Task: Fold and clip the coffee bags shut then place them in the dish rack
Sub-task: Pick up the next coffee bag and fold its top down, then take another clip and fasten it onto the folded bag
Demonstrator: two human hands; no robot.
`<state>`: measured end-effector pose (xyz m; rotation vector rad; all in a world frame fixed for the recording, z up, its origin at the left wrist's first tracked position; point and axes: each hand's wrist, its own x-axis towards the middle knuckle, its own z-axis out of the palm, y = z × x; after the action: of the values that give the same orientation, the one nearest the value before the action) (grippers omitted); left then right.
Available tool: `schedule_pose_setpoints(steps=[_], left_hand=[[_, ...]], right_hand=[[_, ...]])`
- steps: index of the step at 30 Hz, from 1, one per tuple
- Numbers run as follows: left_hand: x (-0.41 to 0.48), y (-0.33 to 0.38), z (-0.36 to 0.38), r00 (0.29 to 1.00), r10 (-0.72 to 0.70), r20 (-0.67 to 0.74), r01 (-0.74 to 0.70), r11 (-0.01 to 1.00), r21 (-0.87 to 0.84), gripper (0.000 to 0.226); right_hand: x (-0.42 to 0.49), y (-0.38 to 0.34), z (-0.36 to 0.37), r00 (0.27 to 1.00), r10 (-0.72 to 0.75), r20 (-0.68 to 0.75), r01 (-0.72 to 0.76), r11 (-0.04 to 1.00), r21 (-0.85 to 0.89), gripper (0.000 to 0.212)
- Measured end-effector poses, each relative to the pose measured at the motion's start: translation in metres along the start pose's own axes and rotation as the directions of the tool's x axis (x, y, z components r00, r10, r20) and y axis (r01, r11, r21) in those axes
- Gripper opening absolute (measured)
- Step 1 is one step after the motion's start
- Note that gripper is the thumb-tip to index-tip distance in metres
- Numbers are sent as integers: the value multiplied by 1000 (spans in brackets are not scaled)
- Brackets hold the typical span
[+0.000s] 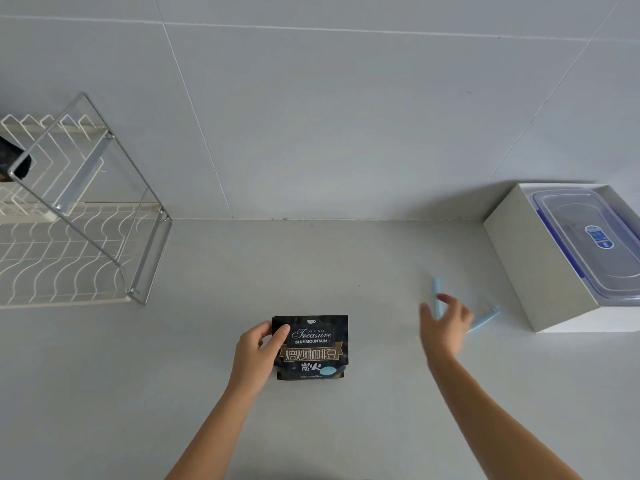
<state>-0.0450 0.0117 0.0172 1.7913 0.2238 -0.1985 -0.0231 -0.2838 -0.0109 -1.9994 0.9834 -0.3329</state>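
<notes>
Sitting in the white box (526,258) at right is a clear lidded container (588,237); the dish rack (86,237) at left holds a dark bag (14,161). The coffee bag (311,348) lies on the surface (346,265), its upper left edge grasped by the left grip (258,355). The right grip (445,323), released, hovers over a blue clip (437,289)

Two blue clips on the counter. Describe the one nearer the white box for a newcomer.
At the right of the counter stands a white box holding a clear lidded container. Beside its near left corner lies a blue clip, slanted. The other clip points away from the camera, partly behind the right hand; this one has a hooked end toward the box.
</notes>
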Motion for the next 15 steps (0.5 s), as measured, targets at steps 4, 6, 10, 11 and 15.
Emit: schedule_pose_setpoints(steps=[4,6,10,11,15], left_hand=[[-3,-2,3,1000,-30,4,30,998,-62,14],[0,-6,4,999,-22,-30,21,999,-26,9],[2,-7,3,985,114,-129,-100,989,112,10],[0,-7,3,983,133,-124,-120,987,106,13],[-5,-9,7,988,104,-111,-105,994,-8,45]], right_hand=[[19,34,-22,975,221,35,-206,947,-247,43],[16,45,-24,981,164,101,-117,924,-365,36],[6,53,-25,986,-22,167,93,900,-425,20],[3,55,-26,978,-78,193,152,902,-405,17],[-2,52,-27,959,-194,206,236,950,-205,9]])
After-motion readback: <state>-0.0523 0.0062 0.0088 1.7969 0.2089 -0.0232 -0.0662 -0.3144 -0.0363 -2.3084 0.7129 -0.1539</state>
